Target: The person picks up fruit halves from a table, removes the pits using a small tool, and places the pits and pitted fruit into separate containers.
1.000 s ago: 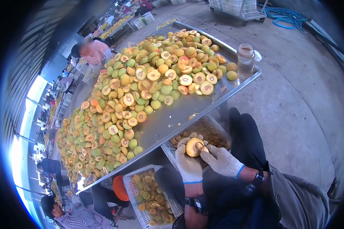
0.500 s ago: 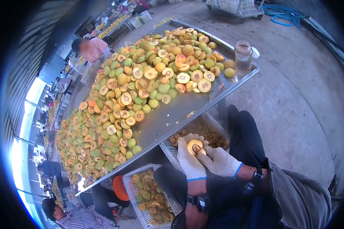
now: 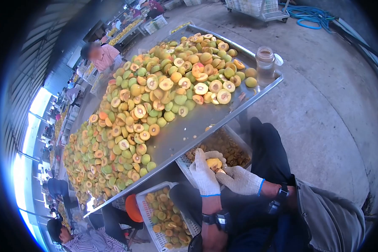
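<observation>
My left hand (image 3: 205, 178), in a white knit glove with a blue cuff, is closed around a yellow peach half (image 3: 214, 163). The cut side faces up, and its middle looks brown and broken. My right hand (image 3: 242, 181), gloved alike, presses against the near side of the fruit. Its fingers are closed around a small pale thing at the peach that I cannot make out. Both hands are above a crate (image 3: 185, 164) holding brown pits and scraps (image 3: 234, 156).
A metal table (image 3: 178, 132) bears a large heap of halved peaches (image 3: 155, 92). At its right corner stands a clear jar (image 3: 265, 67). A white crate of peach halves (image 3: 172, 216) is below, beside an orange round object (image 3: 133, 208). A person in stripes (image 3: 94, 239) sits lower left.
The peach half has turned in my left hand, and its smooth cut face now looks rougher. Both hands have shifted slightly left.
</observation>
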`<control>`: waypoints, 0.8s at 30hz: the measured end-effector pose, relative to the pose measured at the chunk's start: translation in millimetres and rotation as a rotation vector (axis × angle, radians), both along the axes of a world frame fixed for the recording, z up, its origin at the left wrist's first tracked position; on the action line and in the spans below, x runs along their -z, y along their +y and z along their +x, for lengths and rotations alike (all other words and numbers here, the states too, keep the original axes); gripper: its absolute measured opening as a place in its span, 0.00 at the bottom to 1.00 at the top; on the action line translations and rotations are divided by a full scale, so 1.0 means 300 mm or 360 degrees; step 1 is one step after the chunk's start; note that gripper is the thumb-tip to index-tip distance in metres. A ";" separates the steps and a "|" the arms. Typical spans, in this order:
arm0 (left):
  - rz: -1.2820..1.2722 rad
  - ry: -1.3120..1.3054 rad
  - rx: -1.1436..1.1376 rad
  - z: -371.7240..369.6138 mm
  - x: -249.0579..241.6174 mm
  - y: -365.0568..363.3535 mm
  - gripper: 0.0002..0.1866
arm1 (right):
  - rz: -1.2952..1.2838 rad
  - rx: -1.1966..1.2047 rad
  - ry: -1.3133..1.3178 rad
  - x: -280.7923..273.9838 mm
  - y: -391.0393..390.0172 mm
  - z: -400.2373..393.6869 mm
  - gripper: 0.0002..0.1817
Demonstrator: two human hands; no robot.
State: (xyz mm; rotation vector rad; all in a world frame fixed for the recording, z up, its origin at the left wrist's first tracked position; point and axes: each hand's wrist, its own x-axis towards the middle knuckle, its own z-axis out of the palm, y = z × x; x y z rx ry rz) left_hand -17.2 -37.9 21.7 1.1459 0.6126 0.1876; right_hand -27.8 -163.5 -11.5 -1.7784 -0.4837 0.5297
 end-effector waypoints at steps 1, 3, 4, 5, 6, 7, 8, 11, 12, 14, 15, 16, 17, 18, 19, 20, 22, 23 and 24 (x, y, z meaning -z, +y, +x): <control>0.0095 -0.0022 0.0072 -0.003 -0.005 0.008 0.32 | 0.0052 -0.0014 0.0198 0.006 0.001 0.000 0.26; 0.0179 -0.0057 0.0202 -0.002 0.010 0.038 0.33 | 0.0105 -0.0031 0.0397 -0.011 -0.008 0.000 0.28; 0.0262 -0.0092 0.0328 -0.002 0.016 0.047 0.35 | 0.0189 -0.0086 0.0756 -0.052 -0.024 0.006 0.27; 0.0265 -0.0093 0.0321 -0.004 0.013 0.046 0.35 | 0.0271 -0.0146 0.1114 -0.083 -0.036 0.015 0.27; 0.0160 -0.0152 0.0354 -0.003 0.008 0.041 0.35 | 0.0271 -0.0154 0.1112 -0.095 -0.048 0.027 0.27; 0.0053 -0.0208 0.0388 -0.005 0.003 0.033 0.35 | 0.0350 -0.0187 0.1234 -0.102 -0.064 0.037 0.26; 0.0054 -0.0208 0.0384 -0.016 -0.008 0.010 0.35 | 0.0429 -0.0220 0.1357 -0.103 -0.076 0.041 0.25; 0.0059 -0.0477 0.0156 -0.038 -0.011 -0.033 0.34 | 0.0595 -0.0309 0.1469 -0.074 -0.087 0.041 0.26; -0.0009 -0.0413 0.0169 -0.045 0.042 -0.012 0.34 | 0.0596 -0.0313 0.1478 -0.063 -0.081 0.035 0.26; -0.0049 -0.0312 0.0147 -0.048 0.083 -0.003 0.35 | 0.0457 -0.0278 0.1448 -0.048 -0.074 0.032 0.27; -0.0053 -0.0312 0.0143 -0.045 0.087 -0.002 0.35 | 0.0451 -0.0279 0.1449 -0.044 -0.071 0.032 0.27; -0.0023 -0.0257 0.0136 -0.040 0.089 -0.002 0.36 | 0.0338 -0.0258 0.1332 -0.042 -0.068 0.030 0.28; 0.0008 -0.0202 0.0131 -0.036 0.088 0.000 0.36 | 0.0229 -0.0237 0.1214 -0.041 -0.065 0.028 0.28; 0.0008 -0.0204 0.0129 -0.032 0.082 0.002 0.36 | 0.0228 -0.0239 0.1212 -0.046 -0.064 0.028 0.28; -0.0054 -0.0146 0.0147 -0.027 0.073 0.005 0.38 | 0.0201 -0.0249 0.1183 -0.052 -0.063 0.031 0.28; -0.0117 -0.0083 0.0170 -0.026 0.067 0.008 0.39 | 0.0175 -0.0254 0.1160 -0.057 -0.065 0.030 0.29; -0.0038 -0.0128 0.0383 -0.018 0.077 0.046 0.39 | 0.0238 -0.0268 0.1215 -0.061 -0.076 0.027 0.29; 0.0042 -0.0177 0.0589 -0.014 0.081 0.061 0.39 | 0.0296 -0.0290 0.1266 -0.060 -0.081 0.027 0.29; 0.0041 -0.0177 0.0589 -0.007 0.075 0.064 0.39 | 0.0296 -0.0289 0.1267 -0.047 -0.082 0.027 0.29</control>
